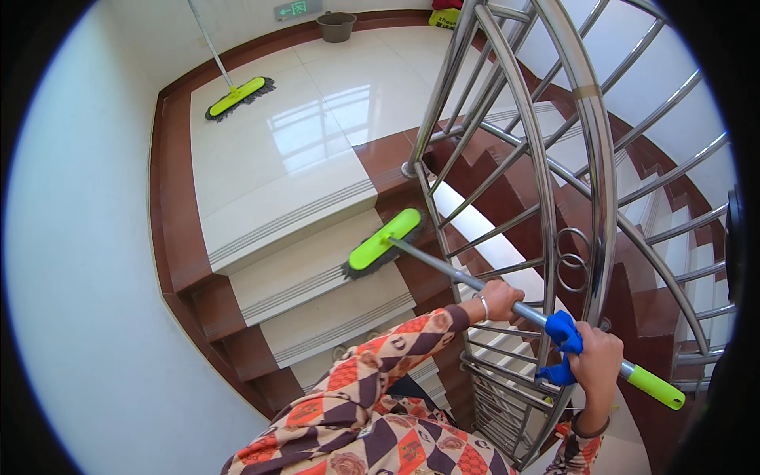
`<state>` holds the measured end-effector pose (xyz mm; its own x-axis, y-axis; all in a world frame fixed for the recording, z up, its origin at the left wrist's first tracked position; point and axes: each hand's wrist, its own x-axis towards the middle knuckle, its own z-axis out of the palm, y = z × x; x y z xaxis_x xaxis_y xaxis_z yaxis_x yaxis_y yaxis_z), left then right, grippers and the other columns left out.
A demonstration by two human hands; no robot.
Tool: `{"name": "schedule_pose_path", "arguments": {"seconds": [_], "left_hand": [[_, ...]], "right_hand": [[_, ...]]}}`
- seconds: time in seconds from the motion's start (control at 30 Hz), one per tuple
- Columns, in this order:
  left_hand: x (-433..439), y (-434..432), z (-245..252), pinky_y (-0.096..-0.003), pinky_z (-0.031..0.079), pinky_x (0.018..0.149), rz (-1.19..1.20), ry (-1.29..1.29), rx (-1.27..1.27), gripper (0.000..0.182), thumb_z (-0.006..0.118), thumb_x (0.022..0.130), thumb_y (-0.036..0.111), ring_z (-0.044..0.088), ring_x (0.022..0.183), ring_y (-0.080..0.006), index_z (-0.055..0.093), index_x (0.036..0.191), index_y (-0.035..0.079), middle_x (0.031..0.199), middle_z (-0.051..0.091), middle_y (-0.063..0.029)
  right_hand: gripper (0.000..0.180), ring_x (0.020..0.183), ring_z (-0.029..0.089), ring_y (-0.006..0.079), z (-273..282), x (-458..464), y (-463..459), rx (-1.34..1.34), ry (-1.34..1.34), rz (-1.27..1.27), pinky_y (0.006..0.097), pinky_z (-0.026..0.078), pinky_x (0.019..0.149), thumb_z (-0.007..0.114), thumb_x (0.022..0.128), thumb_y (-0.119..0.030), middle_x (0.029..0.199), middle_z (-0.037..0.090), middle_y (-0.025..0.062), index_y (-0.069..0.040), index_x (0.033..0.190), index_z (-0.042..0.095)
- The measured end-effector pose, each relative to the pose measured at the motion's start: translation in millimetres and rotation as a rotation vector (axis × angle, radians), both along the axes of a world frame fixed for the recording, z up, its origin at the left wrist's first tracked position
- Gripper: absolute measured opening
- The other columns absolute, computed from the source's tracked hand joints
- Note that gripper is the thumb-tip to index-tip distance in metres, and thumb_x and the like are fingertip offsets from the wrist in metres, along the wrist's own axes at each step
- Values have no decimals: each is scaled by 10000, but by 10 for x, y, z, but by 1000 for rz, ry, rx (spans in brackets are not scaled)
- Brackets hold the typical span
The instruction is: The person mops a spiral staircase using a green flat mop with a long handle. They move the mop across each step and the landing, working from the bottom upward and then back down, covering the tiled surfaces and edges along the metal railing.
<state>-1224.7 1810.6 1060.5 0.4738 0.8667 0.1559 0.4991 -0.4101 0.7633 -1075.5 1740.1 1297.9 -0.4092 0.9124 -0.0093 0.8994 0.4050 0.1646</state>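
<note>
A dust mop with a lime-green head (385,238) and grey fringe rests across the upper stair steps. Its metal pole (436,262) slants down to the right and ends in a green grip (656,387). My left hand (500,298), with a bracelet at the wrist, is wrapped around the middle of the pole. Farther up the pole, just below the green grip, my right hand (597,359) is closed around it. A blue cloth (563,338) hangs on the pole beside my right hand, partly hidden by it.
Stainless-steel railing (534,136) runs close along the right, behind the pole. Steps (314,261) with dark red borders rise to a tiled landing (237,172). There stand a second green mop (238,98) and a grey-brown bucket (336,27). A white wall (89,249) bounds the left.
</note>
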Motion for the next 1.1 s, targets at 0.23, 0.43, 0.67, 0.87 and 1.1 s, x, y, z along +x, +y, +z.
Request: {"name": "schedule_pose_path", "arguments": {"seconds": [0.23, 0.43, 0.67, 0.87, 1.1], "left_hand": [[-486, 32, -390, -450, 478, 585, 108, 8, -88, 115, 674, 670, 205, 612, 653, -341, 602, 723, 132, 652, 617, -119], [-1302, -861, -528, -394, 424, 612, 305, 10, -62, 135, 683, 667, 249, 577, 674, -274, 572, 685, 174, 646, 584, -62], [-1622, -1425, -468, -394, 422, 614, 490, -47, 8, 155, 671, 719, 241, 565, 640, -278, 555, 686, 143, 629, 568, -63], [-2127, -2053, -597, -395, 405, 591, 742, -4, 64, 153, 671, 734, 228, 555, 621, -271, 551, 690, 143, 612, 549, -47], [-2722, -2886, -1020, -378, 397, 614, 958, 160, 38, 123, 665, 693, 219, 545, 658, -268, 562, 704, 152, 627, 538, -59]], "right_hand": [[242, 583, 598, 303, -527, -434, 195, -58, -83, 62, 418, 457, 532, 693, 607, -134, 622, 569, 107, -110, 814, 570], [222, 562, 593, 298, -703, -989, -218, -209, -9, 232, 413, 453, 510, 679, 621, -151, 608, 565, 100, -116, 805, 561], [187, 543, 575, 281, -596, -1381, -477, -219, 40, 365, 396, 444, 506, 667, 654, -167, 596, 549, 83, -109, 801, 566], [155, 576, 592, 277, -851, -1865, -609, -300, 74, 591, 397, 456, 536, 637, 681, -154, 618, 558, 84, -108, 800, 551], [200, 596, 589, 276, -1418, -2469, -804, -330, 179, 810, 396, 459, 563, 669, 670, -201, 642, 569, 84, -112, 817, 566]]}}
